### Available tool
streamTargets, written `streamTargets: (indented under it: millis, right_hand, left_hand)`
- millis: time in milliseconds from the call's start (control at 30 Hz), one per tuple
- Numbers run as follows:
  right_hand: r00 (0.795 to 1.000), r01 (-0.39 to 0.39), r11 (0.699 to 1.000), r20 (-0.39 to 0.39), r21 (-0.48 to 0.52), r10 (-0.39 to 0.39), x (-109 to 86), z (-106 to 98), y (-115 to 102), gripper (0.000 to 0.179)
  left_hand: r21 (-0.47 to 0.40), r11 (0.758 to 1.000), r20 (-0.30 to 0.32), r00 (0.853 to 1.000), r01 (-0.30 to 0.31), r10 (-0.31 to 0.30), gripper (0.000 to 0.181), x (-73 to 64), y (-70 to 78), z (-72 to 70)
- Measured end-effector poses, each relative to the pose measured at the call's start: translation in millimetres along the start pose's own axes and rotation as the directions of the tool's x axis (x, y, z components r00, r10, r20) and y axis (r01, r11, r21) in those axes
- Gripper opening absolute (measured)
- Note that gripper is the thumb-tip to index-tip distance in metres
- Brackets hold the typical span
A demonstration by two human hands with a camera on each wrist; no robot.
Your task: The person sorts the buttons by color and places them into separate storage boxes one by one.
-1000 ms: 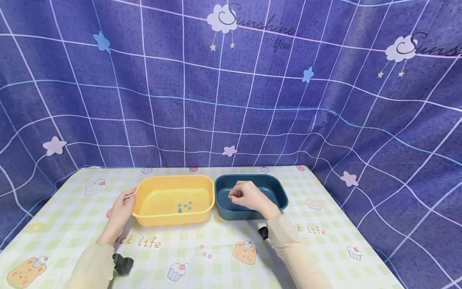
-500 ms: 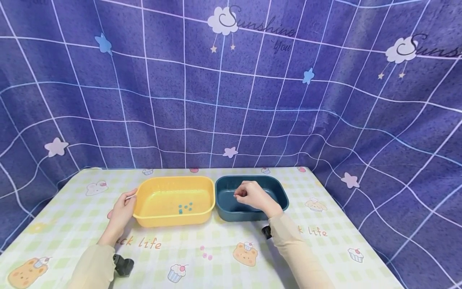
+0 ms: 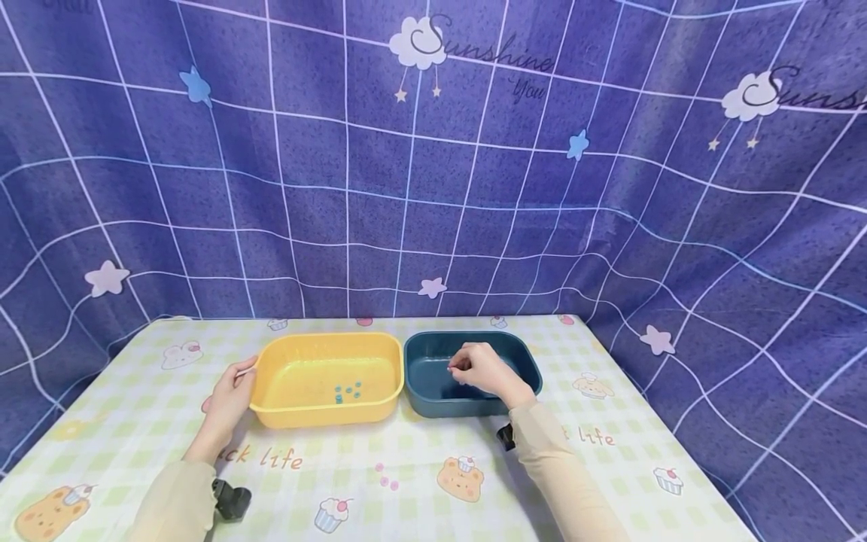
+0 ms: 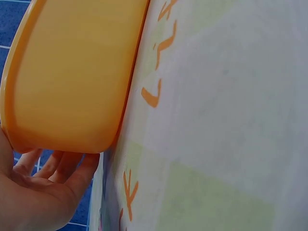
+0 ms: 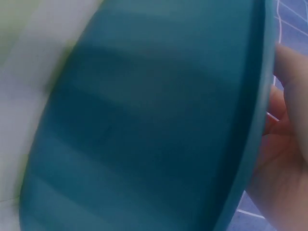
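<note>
My left hand [image 3: 232, 399] holds the left end of a yellow plastic basin [image 3: 325, 415]. In the left wrist view its fingers [image 4: 72, 175] lie against the end wall of the basin. Several tiny teal beads [image 3: 348, 391] are scattered inside, toward the front right. My right hand [image 3: 484, 373] is over a dark teal basin [image 3: 450, 407], thumb and forefinger pinched together. A tiny pink bead [image 3: 450, 369] shows at those fingertips. In the right wrist view the basin's wall [image 5: 144, 120] hides most of the fingers.
Both basins stand side by side on a table with a checked, printed cloth [image 3: 250, 497]. Three small pink round pieces [image 3: 384, 481] show in front of them. A purple grid-patterned curtain [image 3: 379, 226] encloses the back and sides. Black wrist cameras [image 3: 232, 499] sit below the sleeves.
My right hand has shifted a little to the right over the dark teal basin, still pinching. My left hand stays at the yellow basin's end.
</note>
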State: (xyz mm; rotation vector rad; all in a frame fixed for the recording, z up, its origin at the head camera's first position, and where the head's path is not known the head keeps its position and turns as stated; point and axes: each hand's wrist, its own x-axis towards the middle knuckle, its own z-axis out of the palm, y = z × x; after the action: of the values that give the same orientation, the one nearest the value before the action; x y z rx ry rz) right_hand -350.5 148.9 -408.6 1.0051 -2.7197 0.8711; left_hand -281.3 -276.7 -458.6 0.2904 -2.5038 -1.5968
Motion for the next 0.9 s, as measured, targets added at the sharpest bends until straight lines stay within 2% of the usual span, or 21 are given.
streamTargets:
  millis: [333, 667, 900]
  right_hand:
    - [0.997, -0.070, 0.998, 0.014, 0.005, 0.070, -1.7, 0.7, 13.7, 0.011]
    - [0.996, -0.090, 0.992, -0.018, -0.085, 0.088, -3.6, -0.2, 23.5, 0.007]
    - [0.992, -0.125, 0.987, -0.037, -0.102, 0.122, -4.5, -2.5, 29.3, 0.005]
  left_hand:
    - [-0.008, 1.000, -0.011, 1.000, 0.001, -0.001, 0.052, -0.1, 1.2, 0.9]
    - [0.003, 1.000, -0.012, 1.000, 0.010, -0.010, 0.052, -1.3, -0.1, 1.8]
    - [-0.039, 0.999, -0.023, 1.000, 0.002, -0.003, 0.053, 1.3, -0.6, 2.0]
